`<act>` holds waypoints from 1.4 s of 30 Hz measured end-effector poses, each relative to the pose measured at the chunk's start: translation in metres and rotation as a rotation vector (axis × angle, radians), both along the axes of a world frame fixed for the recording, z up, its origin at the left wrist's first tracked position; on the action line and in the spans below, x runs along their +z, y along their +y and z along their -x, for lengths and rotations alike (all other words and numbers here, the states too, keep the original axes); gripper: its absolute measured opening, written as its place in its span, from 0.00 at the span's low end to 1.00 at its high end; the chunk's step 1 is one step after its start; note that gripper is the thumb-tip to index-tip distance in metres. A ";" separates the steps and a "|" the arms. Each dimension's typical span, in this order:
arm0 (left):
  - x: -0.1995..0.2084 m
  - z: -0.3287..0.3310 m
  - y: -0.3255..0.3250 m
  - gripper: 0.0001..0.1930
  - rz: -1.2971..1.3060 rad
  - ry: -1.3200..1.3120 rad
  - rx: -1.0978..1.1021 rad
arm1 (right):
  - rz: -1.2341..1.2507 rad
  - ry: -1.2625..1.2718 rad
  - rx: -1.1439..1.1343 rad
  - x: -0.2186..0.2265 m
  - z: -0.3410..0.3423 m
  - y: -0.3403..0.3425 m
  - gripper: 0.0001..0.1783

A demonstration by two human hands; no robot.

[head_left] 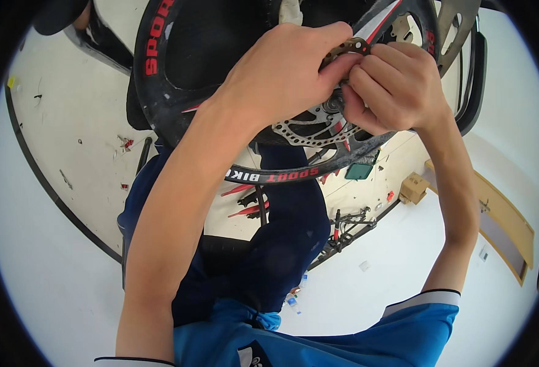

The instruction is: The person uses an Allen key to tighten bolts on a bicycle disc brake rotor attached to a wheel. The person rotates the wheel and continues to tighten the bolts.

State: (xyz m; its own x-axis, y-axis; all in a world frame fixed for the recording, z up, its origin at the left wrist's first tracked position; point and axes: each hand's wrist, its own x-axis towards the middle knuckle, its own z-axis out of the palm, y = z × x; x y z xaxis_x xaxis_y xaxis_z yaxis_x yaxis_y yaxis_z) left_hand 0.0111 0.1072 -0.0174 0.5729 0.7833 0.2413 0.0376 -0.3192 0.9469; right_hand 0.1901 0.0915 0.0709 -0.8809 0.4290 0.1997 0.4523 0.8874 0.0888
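A bicycle wheel [150,101] with a black rim and broad spokes lies in front of me above my legs. My left hand [281,67] reaches over it, thumb and fingers pinching a curved bronze-coloured metal piece with holes [343,50]. My right hand [398,85] is closed at the other end of that piece, its fingers curled; its grip is partly hidden. Below the hands sits a silver disc brake rotor [300,136] around the hub [330,105], which my fingers partly cover.
On the pale floor lie red and black parts [248,211], a dark green tray [359,170] and small scraps. A cardboard box [414,188] stands at right, near black bicycle parts [346,229]. A flat grey metal bar [456,30] rises beside the wheel.
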 end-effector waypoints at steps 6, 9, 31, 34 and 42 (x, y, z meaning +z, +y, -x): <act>0.000 0.002 0.000 0.07 -0.041 0.000 -0.012 | 0.257 -0.004 -0.234 0.018 0.007 -0.011 0.10; 0.003 0.002 -0.001 0.08 -0.039 0.018 -0.003 | 0.359 0.131 -0.424 0.017 0.004 -0.029 0.09; 0.002 0.003 -0.001 0.18 -0.068 0.081 -0.033 | 0.726 1.351 -1.425 -0.018 0.051 -0.122 0.13; 0.005 0.006 0.000 0.18 -0.018 0.097 -0.060 | 0.565 1.253 -1.485 -0.032 0.071 -0.112 0.14; 0.007 0.003 0.002 0.18 0.053 0.080 -0.121 | 0.461 1.191 -1.492 -0.038 0.067 -0.118 0.12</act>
